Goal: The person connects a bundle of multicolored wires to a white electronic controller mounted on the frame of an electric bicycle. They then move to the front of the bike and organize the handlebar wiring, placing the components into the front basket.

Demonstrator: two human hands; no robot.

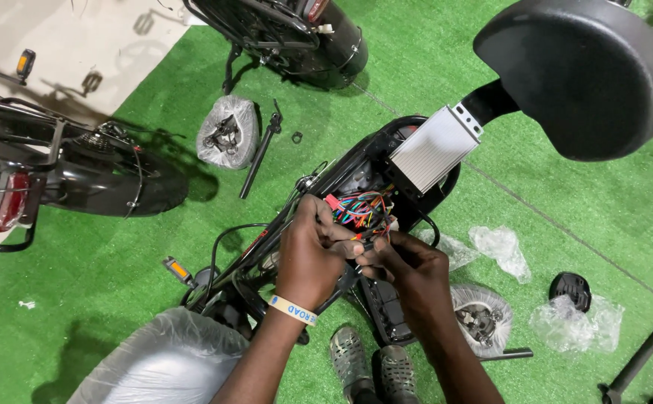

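Observation:
My left hand (313, 251) and my right hand (409, 271) meet over the open frame of a black electric bike (356, 168). Both pinch a bundle of coloured wires (362, 209) with small connectors, just below a ribbed silver controller box (432, 148). A white wristband sits on my left wrist. The raised black saddle (577, 71) hangs above right. The fingertips hide the exact connector being held.
Green artificial turf (536, 224) covers the floor. A plastic bag of metal parts (229, 132) and a black rod (260, 152) lie to the upper left, more bags (483, 318) to the right. Another bike's rear wheel (79, 179) stands left. My sandalled feet (371, 366) are below.

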